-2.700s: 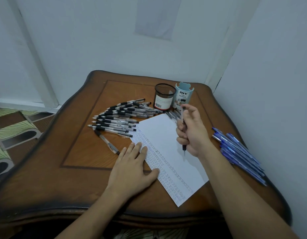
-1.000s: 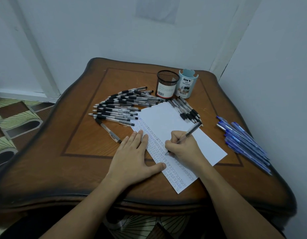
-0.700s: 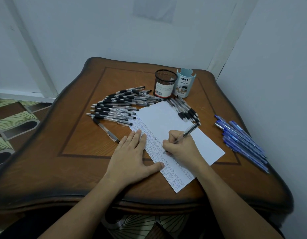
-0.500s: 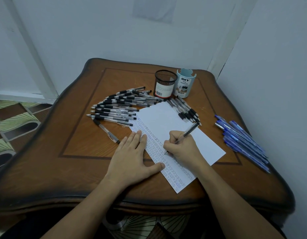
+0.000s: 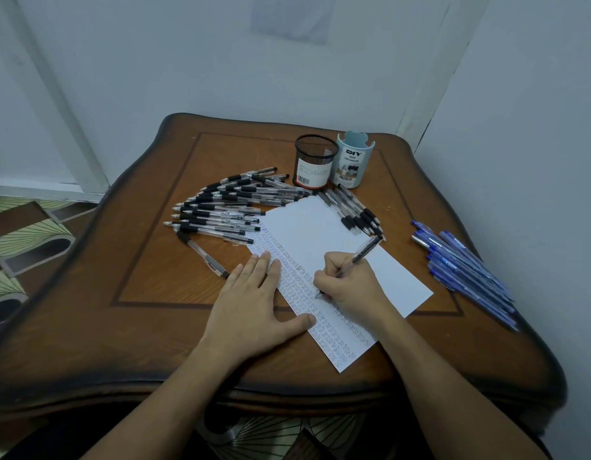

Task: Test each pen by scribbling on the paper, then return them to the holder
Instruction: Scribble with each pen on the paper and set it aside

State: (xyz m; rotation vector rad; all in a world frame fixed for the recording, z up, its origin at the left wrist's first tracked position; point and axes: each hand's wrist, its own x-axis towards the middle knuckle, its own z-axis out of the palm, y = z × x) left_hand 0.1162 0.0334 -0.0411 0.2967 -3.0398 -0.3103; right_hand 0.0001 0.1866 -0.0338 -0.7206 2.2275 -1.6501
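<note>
Right hand: fingers curled and clamped on a clear-barrelled pen with black grip. Its tip is down on the white sheet of paper, barrel tilted up and away to the right. Left hand: flat, fingers straight and together, thumb spread, pressing the sheet's left edge onto the brown wooden surface. Sheet lies diagonally; rows of small scribbled marks run along its left margin (too small to read).

Far side of surface: black wire-mesh cylindrical holder with a white label carrying a barcode and a red band at its base. Just beside it, to the right, a light blue plastic holder; label reads "DIY DESK ORGANIZER".

Fan of clear pens with black grips left of the sheet, with one single pen lying nearer the left hand. Smaller row of the same pens at the sheet's far right edge. Bundle of blue pens well apart, at the right edge of the surface
</note>
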